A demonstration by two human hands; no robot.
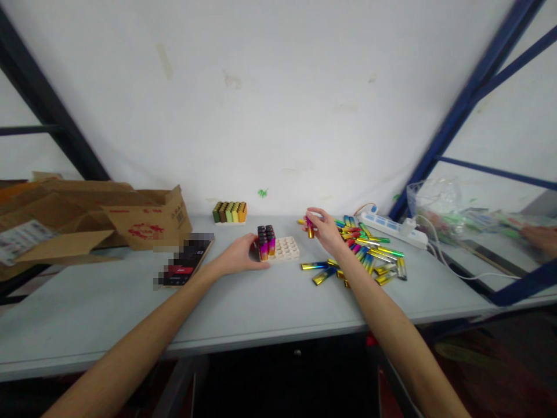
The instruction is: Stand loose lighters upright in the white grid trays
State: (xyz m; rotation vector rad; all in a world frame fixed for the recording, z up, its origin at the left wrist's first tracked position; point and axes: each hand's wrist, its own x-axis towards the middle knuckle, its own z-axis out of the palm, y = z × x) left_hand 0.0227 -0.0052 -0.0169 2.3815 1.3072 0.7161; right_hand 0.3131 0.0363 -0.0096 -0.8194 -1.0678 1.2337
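A cream tray with round holes [288,249] lies on the table. At its left end stand several upright lighters [267,244] with black tops and purple-to-orange bodies. My left hand [242,254] grips that end, thumb in front and fingers behind. Raised above the tray's right side, my right hand [322,227] pinches one shiny purple-and-gold lighter [310,226] in an upright position. Beside and beneath my right forearm spreads a loose pile of metallic lighters [365,249] in gold, blue, green, red and purple.
Against the wall stands a block of upright lighters [230,212], green through orange. A phone [189,260] and open cardboard boxes [143,223] are at left. A white power strip [394,229] with cables lies at right, near a blue metal frame [461,110]. Another person's hand [539,237] shows beyond it.
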